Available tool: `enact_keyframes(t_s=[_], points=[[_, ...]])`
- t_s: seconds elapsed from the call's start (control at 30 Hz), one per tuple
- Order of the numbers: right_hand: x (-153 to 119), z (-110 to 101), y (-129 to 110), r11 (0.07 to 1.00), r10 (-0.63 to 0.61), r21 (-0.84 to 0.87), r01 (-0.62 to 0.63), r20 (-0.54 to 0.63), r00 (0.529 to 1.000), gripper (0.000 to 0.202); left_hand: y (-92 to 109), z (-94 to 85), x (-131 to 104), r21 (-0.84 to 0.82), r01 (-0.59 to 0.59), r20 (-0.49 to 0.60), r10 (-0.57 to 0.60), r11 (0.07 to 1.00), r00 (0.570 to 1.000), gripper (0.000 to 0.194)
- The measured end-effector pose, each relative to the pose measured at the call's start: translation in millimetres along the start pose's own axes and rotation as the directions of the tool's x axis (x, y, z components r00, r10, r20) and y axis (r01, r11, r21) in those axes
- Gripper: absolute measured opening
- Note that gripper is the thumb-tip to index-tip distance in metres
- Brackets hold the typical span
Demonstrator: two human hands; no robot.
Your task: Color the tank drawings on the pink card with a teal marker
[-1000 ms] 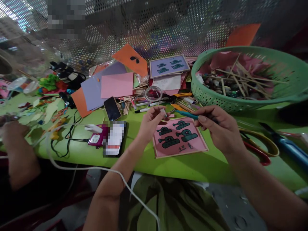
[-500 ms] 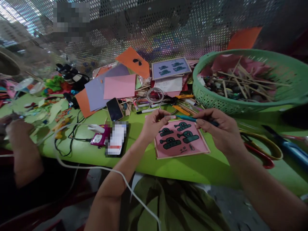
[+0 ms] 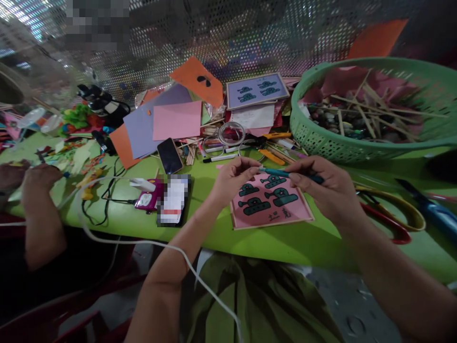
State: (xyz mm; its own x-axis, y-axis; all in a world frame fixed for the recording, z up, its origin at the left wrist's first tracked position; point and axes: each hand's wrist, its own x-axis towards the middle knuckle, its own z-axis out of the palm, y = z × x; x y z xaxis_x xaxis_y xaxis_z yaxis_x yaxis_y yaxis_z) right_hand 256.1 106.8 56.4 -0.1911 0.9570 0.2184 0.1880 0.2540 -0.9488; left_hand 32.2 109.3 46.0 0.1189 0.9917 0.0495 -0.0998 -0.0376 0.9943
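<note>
A teal pen lies level between my two hands, above a pink card. My right hand is closed round its body near the dark back end. At the pale front end, the fingers of my left hand are pinched together; whether a small cap is between them I cannot make out. Below rests the pink card, edged with thin wooden strips, bearing several dark green tank drawings and black handwritten characters. My left forearm has a white cable running across it.
A green basket of sticks and stones stands at the back right. Scissors lie right. Two phones, a magenta device, coloured paper and markers are left and behind. Another person's hand works far left.
My left fingers have closed in on the pen's front end, where a small pale piece showed at their tips before. The view has shifted slightly. The other person's hand has moved right.
</note>
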Motion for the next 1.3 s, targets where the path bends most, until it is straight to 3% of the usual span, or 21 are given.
enact_keyframes(t_s=[0.17,0.5,0.67,0.77,0.87,1.0,1.13,1.3], points=[[-2.5,2.5,-0.2,1.0,0.025,0.012,-0.026,0.05,0.998,0.018,0.8,2.1,-2.6,-0.009,-0.009,0.042,0.01,1.0,0.999,0.028],[-7.7,7.0,1.4,0.985,0.113,0.13,-0.115,0.027,0.993,0.012,1.4,4.2,-6.4,-0.046,-0.008,0.053,0.01,0.999,0.999,0.046],[-4.6,7.0,3.2,0.992,0.103,0.073,-0.104,0.025,0.994,0.014,-4.0,2.8,-1.1,0.015,0.007,0.036,-0.007,1.0,0.999,0.043],[0.4,1.9,7.3,1.0,0.024,0.011,-0.024,-0.05,0.998,0.015,-4.5,-9.6,9.9,0.083,-0.012,-0.053,0.016,0.996,0.998,0.03],[5.0,-5.4,11.4,0.997,-0.074,-0.004,0.075,-0.141,0.987,0.02,-5.0,-35.4,25.1,0.184,-0.031,-0.23,0.073,0.982,0.97,0.016],[6.8,-9.8,11.2,0.994,-0.111,-0.007,0.111,-0.14,0.984,0.02,-11.6,-72.1,41.7,0.337,0.047,-0.424,0.107,0.94,0.899,0.036],[6.2,-7.4,8.5,0.996,-0.091,-0.023,0.089,-0.127,0.988,0.021,-19.5,-90.3,47.9,0.478,0.163,-0.508,0.12,0.863,0.853,0.043],[8.2,-5.5,7.3,0.992,-0.116,-0.054,0.11,-0.111,0.987,0.018,-16.0,-94.0,44.5,0.649,0.233,-0.531,0.212,0.724,0.82,0.042]])
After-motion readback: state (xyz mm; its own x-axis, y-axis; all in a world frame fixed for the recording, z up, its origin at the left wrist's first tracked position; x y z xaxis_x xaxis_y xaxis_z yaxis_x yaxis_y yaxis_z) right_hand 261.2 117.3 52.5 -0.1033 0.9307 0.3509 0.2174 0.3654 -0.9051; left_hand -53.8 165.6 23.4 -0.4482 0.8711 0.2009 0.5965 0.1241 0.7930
